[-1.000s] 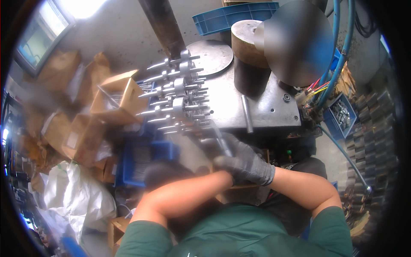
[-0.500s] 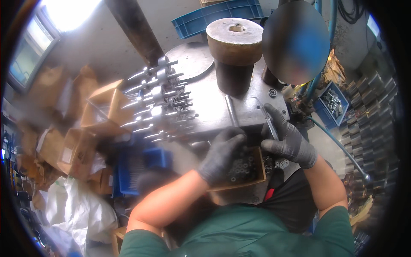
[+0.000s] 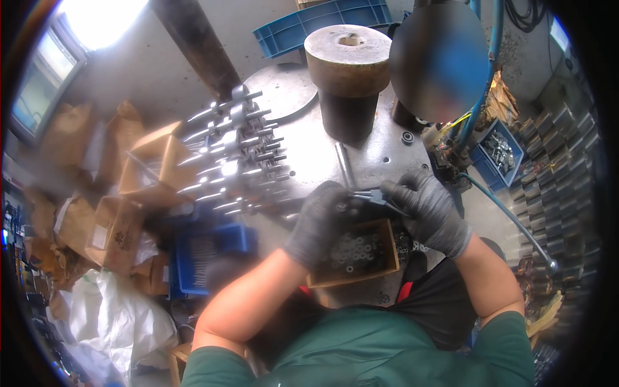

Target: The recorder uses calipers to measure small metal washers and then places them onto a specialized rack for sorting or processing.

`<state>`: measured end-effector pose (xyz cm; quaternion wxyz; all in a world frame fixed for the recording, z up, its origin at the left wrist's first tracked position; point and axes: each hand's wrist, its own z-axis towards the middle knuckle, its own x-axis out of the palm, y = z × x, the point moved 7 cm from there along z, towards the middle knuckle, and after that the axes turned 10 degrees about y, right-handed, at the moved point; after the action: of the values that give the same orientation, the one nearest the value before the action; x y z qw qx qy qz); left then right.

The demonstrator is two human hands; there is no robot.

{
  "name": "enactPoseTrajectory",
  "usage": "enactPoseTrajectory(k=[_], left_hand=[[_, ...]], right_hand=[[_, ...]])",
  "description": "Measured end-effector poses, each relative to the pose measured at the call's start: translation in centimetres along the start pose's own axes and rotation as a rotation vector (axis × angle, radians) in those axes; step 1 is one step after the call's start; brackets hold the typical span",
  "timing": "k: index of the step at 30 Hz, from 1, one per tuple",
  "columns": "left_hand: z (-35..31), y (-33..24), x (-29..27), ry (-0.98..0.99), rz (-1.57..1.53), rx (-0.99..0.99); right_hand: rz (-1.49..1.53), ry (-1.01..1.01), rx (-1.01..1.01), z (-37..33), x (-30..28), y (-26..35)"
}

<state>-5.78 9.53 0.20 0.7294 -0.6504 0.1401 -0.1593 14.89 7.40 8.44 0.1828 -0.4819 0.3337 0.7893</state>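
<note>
Both hands wear dark grey gloves and meet above the front edge of a steel plate (image 3: 309, 155). My right hand (image 3: 435, 213) is closed on slim pliers (image 3: 371, 195), whose thin tips point left to my other hand. My left hand (image 3: 316, 226) is closed near those tips; what it holds, if anything, is hidden. Below the hands sits an open box (image 3: 394, 251) with many small dark rings (image 3: 358, 248). A short metal rod (image 3: 345, 164) lies on the plate beyond my hands, and a small bearing (image 3: 407, 138) rests farther right.
Shafts with round rotors (image 3: 235, 145) crowd the plate's left side. A thick press cylinder (image 3: 348, 71) rises at the back. Cardboard boxes (image 3: 151, 161) and a blue bin (image 3: 213, 255) stand left. Right are a blue bin of metal parts (image 3: 500, 155) and stacked metal pieces (image 3: 561, 187).
The pliers have swung from upright to nearly level, their tips now beside my left hand. My left hand has shifted slightly left and turned, and the right hand has closed in over the pliers.
</note>
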Motion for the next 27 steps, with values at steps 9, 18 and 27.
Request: enactPoseTrajectory(k=[9,18,27], left_hand=[[-0.7,1.5,0.2,-0.109,-0.684,-0.311],[-0.3,-0.1,-0.9,-0.097,-0.2,-0.035],[-0.9,0.9,-0.1,-0.164,-0.675,-0.258]], right_hand=[[0.014,0.015,0.01,0.5,0.4,-0.1],[0.011,0.029,0.008,0.8,0.6,0.0],[0.057,0.146,0.114,1.6,0.8,0.1]])
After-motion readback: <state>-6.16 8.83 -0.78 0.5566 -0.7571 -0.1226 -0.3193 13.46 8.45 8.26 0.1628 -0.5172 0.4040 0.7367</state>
